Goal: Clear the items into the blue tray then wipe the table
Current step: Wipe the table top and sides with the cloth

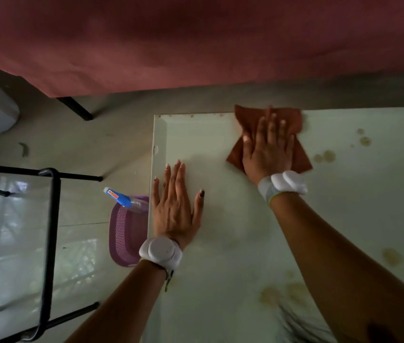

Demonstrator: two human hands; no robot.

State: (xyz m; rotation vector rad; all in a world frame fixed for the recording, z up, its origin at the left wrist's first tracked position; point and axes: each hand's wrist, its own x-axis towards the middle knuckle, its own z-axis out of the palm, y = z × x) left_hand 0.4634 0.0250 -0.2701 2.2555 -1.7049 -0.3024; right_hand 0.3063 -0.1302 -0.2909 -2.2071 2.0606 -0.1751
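A white table [220,256] fills the right half of the view, with brown stains across its right side. My right hand [269,147] presses flat on a reddish-brown cloth [302,159] near the table's far edge. Fingers apart, my left hand [173,206] lies flat on the table near its left edge and holds nothing. No blue tray is in view.
On the floor left of the table lies a purple basket [124,233] with a blue-capped spray bottle [122,196] leaning in it. A black metal frame [52,219] stands further left. A red fabric-covered surface [196,40] spans the top.
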